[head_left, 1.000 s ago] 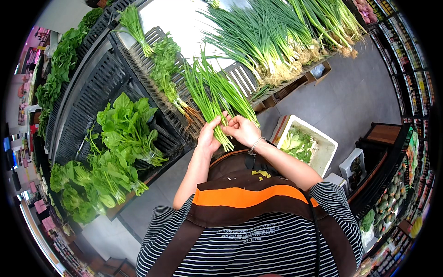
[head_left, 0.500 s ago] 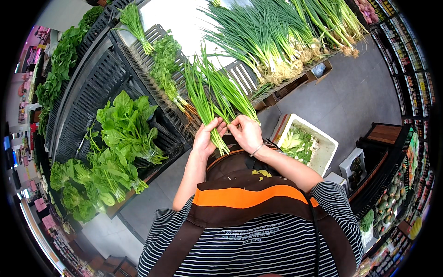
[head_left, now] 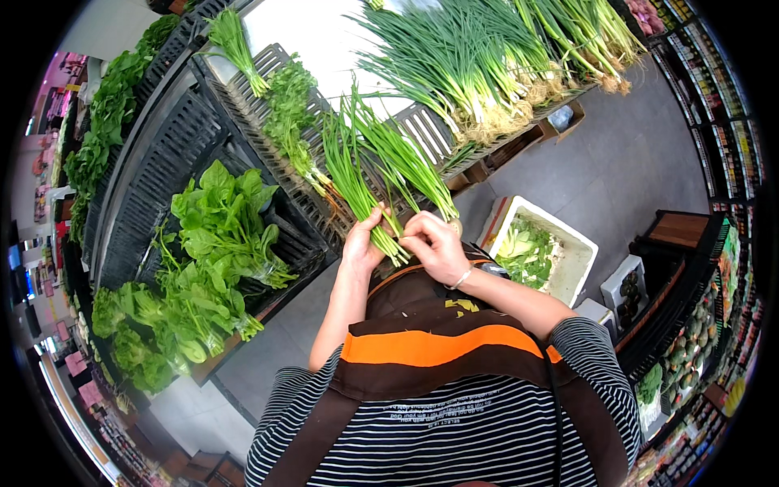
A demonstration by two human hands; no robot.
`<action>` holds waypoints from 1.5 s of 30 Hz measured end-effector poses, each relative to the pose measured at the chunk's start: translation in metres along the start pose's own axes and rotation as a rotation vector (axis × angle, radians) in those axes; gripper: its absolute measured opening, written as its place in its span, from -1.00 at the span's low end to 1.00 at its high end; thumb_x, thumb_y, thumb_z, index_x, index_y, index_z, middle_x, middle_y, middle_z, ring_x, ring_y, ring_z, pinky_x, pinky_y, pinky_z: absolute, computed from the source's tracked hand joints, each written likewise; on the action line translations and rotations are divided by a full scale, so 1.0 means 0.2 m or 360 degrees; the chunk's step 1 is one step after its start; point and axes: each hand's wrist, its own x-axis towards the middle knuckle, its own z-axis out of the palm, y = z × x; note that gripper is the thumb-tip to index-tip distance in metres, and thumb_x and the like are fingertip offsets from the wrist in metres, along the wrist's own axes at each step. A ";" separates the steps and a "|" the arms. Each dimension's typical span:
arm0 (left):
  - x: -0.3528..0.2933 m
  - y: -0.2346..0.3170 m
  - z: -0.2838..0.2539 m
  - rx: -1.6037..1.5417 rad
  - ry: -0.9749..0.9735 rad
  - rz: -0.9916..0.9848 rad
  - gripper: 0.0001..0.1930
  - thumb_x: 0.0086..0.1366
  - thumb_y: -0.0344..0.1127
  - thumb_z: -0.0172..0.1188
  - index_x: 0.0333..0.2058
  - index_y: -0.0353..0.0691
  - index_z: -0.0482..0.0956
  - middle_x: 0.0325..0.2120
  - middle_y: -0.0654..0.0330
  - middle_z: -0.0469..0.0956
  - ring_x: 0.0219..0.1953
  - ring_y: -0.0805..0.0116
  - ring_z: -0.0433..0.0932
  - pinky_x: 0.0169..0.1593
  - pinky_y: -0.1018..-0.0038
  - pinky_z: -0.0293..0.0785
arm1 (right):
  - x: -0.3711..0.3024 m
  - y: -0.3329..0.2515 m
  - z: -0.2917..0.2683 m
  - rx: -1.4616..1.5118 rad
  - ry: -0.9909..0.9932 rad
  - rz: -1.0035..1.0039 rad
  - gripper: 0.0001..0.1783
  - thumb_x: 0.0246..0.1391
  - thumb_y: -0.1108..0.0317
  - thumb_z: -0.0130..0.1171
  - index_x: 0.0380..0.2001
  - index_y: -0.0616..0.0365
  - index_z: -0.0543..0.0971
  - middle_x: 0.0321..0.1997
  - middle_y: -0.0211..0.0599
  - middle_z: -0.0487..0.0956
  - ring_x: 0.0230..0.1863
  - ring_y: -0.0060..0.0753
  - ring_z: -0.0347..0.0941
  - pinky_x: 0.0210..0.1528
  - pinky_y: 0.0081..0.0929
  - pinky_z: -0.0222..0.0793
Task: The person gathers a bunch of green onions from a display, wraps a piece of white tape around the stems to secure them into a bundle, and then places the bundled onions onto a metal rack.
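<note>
Head view: scallions [head_left: 381,174] run up and away from both my hands.
My left hand [head_left: 363,243] grips the bunch's lower end; my right hand [head_left: 436,245] pinches its tips beside it.

Matt black plastic crates [head_left: 174,154], white foam box [head_left: 568,243]

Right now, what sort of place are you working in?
Most likely the produce section of a grocery store. Tilted black slatted display racks hold leafy greens, a heap of green onions lies on the stand ahead, and stocked shelves line the aisle at right.
</note>
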 end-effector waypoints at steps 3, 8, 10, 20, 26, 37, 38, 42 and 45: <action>0.00 0.03 -0.05 -0.0012 -0.0158 0.0000 -0.82 0.28 -0.36 0.12 -0.15 -0.22 0.51 -0.28 0.24 0.54 -0.27 0.41 0.52 -0.17 0.46 0.51 | -0.04 -0.01 -0.04 0.0613 0.0251 0.0030 -0.90 0.10 0.50 0.15 -0.42 0.24 0.43 -0.41 -0.43 0.42 -0.46 -0.71 0.32 -0.45 -0.72 0.28; -0.07 0.03 -0.01 -0.0092 -0.0272 0.0019 -0.80 0.28 -0.40 0.10 -0.11 -0.23 0.48 -0.27 0.26 0.53 -0.20 0.40 0.53 -0.07 0.43 0.53 | 0.05 0.08 -0.07 0.0539 0.0179 0.0951 -0.81 0.13 0.34 0.17 -0.38 0.24 0.45 -0.46 -0.44 0.47 -0.45 -0.68 0.40 -0.48 -0.68 0.41; -0.07 0.02 0.00 -0.0060 -0.0367 0.0052 -0.79 0.29 -0.40 0.10 -0.10 -0.23 0.46 -0.26 0.25 0.52 -0.20 0.39 0.53 -0.07 0.43 0.53 | 0.07 0.14 -0.01 0.0592 0.0138 0.1058 -0.79 0.11 0.30 0.21 -0.36 0.24 0.50 -0.44 -0.41 0.52 -0.47 -0.64 0.43 -0.49 -0.65 0.46; -0.09 -0.02 0.05 0.0102 -0.0341 0.0187 -0.84 0.29 -0.41 0.10 -0.16 -0.20 0.45 -0.25 0.26 0.50 -0.18 0.40 0.50 -0.11 0.46 0.49 | 0.08 0.23 0.08 0.0316 0.0205 0.0784 -0.78 -0.05 0.35 0.32 -0.48 0.24 0.50 -0.49 -0.39 0.57 -0.49 -0.65 0.45 -0.42 -0.63 0.41; -0.03 -0.02 0.03 -0.0544 -0.0369 0.0038 -0.82 0.33 -0.38 0.01 -0.11 -0.20 0.44 -0.25 0.29 0.51 -0.17 0.39 0.51 -0.01 0.36 0.50 | -0.02 0.08 0.01 0.0452 0.0526 0.0202 -0.83 -0.01 0.50 0.27 -0.45 0.24 0.44 -0.48 -0.45 0.50 -0.47 -0.72 0.37 -0.41 -0.68 0.37; -0.07 0.06 0.03 -0.0346 -0.0293 -0.0169 -0.64 0.26 -0.44 -0.03 0.04 -0.09 0.41 -0.34 0.25 0.49 -0.26 0.35 0.55 0.00 0.11 0.51 | -0.88 0.59 -0.98 -0.0029 0.1536 0.0875 -0.80 0.05 0.52 0.19 -0.28 0.23 0.40 -0.42 -0.30 0.54 -0.46 -0.59 0.48 -0.44 -0.61 0.46; -0.06 0.06 0.03 -0.0331 -0.0278 -0.0182 -0.66 0.27 -0.43 -0.03 0.03 -0.09 0.41 -0.36 0.25 0.49 -0.27 0.35 0.55 0.00 0.11 0.51 | -1.00 0.75 -1.10 -0.0205 0.1542 0.1071 -0.70 0.12 0.35 0.15 -0.14 0.29 0.42 -0.27 -0.10 0.58 -0.32 -0.34 0.55 -0.26 -0.42 0.50; -0.02 0.06 0.02 -0.0124 -0.0168 -0.0190 -0.75 0.32 -0.34 0.05 -0.03 -0.08 0.45 -0.43 0.33 0.49 -0.34 0.46 0.52 -0.04 0.28 0.50 | -1.06 0.99 -1.25 -0.1330 0.1430 0.1417 -0.39 0.11 -0.02 0.07 -0.08 0.41 0.45 -0.19 0.12 0.57 -0.11 0.00 0.50 -0.01 -0.30 0.36; -0.02 0.06 0.02 -0.0044 0.0010 -0.0185 -0.78 0.30 -0.36 0.09 -0.08 -0.16 0.48 -0.45 0.32 0.49 -0.36 0.48 0.52 -0.06 0.36 0.51 | -0.69 0.67 -0.95 -0.1274 0.0969 0.0886 -0.63 0.14 0.12 0.05 -0.16 0.18 0.55 -0.22 -0.03 0.59 -0.18 -0.15 0.55 -0.10 -0.32 0.40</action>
